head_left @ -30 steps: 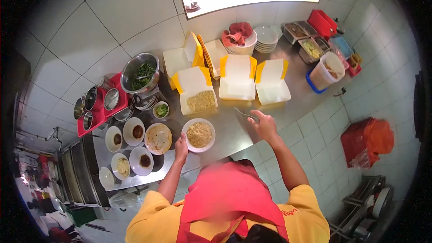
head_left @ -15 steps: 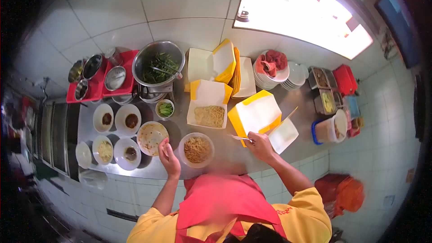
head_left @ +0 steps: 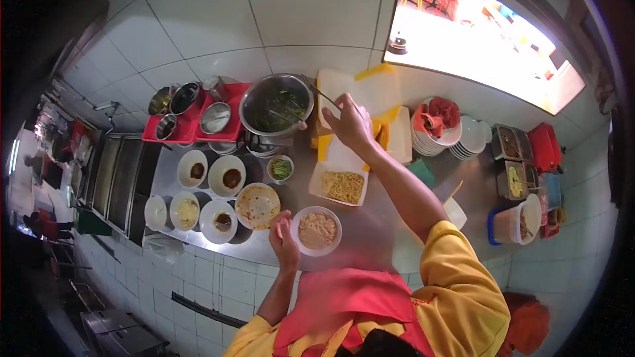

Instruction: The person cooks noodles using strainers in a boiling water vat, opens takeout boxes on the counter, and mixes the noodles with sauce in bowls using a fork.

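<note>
My right hand point(head_left: 352, 124) grips a thin metal utensil point(head_left: 319, 90), reaching above the open yellow-and-white boxes beside the steel bowl of greens point(head_left: 276, 103). My left hand point(head_left: 284, 244), fingers loosely apart, is at the left side of a white bowl of noodles point(head_left: 318, 230); any contact with its rim is unclear. A sauce-stained bowl point(head_left: 258, 205) stands just left of it. Noodles point(head_left: 342, 186) lie in the front box. Another white box point(head_left: 455, 213) is partly hidden by my right arm.
Several small bowls, some with dark sauce point(head_left: 231, 178), stand at the left. Red trays point(head_left: 237, 114) hold metal containers. Stacked plates point(head_left: 471, 135), a red cloth point(head_left: 442, 116), food containers point(head_left: 517, 182) and a tub point(head_left: 516, 219) are at the right. A small bowl of cut greens point(head_left: 281, 169) is central.
My right hand has swung up and left with the utensil, from the front boxes toward the steel bowl. My left hand has let go of the noodle bowl and stays near it. The view has shifted.
</note>
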### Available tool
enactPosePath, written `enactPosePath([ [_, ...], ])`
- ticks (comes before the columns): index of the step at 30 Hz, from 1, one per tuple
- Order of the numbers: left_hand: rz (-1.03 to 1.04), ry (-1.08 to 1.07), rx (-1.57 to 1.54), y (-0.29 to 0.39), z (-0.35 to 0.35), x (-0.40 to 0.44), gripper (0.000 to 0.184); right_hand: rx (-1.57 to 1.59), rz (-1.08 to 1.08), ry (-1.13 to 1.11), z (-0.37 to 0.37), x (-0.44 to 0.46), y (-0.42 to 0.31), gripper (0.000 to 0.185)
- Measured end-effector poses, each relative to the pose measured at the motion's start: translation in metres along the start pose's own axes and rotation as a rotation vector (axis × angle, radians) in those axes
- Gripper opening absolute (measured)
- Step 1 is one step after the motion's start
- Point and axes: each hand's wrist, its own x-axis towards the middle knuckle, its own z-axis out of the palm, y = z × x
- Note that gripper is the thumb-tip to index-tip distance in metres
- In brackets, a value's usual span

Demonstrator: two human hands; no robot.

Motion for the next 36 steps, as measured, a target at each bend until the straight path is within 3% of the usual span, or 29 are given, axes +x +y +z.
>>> enactPosePath([
  [4, -0.043, 0.124, 0.064, -0.014, -0.035, -0.009, 0.027, 0.123, -0.033, -0.045, -0.001, -0.015, 0.007, 0.023],
  [8, -0.111, 0.248, 0.056, -0.024, -0.053, -0.017, 0.028, 0.22, -0.337, 0.329, -0.019, -0.021, 0.061, 0.011],
  [11, -0.13, 0.214, 0.063, -0.02, -0.046, -0.018, 0.029, 0.173, -0.206, 0.412, -0.045, -0.02, 0.082, 0.013],
  [13, -0.141, 0.193, 0.051, -0.016, -0.036, -0.013, 0.029, 0.028, 0.231, 0.274, -0.049, -0.017, 0.104, 0.021],
  [20, -0.064, -0.044, 0.068, -0.003, -0.004, -0.004, 0.026, 0.08, 0.12, 0.218, -0.023, -0.031, 0.197, 0.039],
  [21, -0.062, -0.064, 0.077, -0.005, -0.006, -0.004, 0.026, 0.13, 0.226, 0.098, -0.032, -0.03, 0.197, 0.042],
  [24, -0.088, -0.085, 0.084, -0.008, -0.011, -0.007, 0.025, 0.272, 0.211, 0.033, -0.04, -0.03, 0.205, 0.043],
  [25, -0.109, -0.078, 0.075, -0.009, -0.012, -0.008, 0.025, 0.182, 0.239, 0.023, -0.043, -0.029, 0.209, 0.04],
  [29, -0.206, -0.059, -0.007, -0.014, -0.017, -0.012, 0.025, 0.059, 0.083, 0.224, -0.063, -0.034, 0.182, 0.031],
  [36, -0.231, -0.133, -0.018, -0.016, -0.007, -0.011, 0.025, -0.191, 0.041, 0.187, -0.111, -0.043, 0.121, 0.027],
])
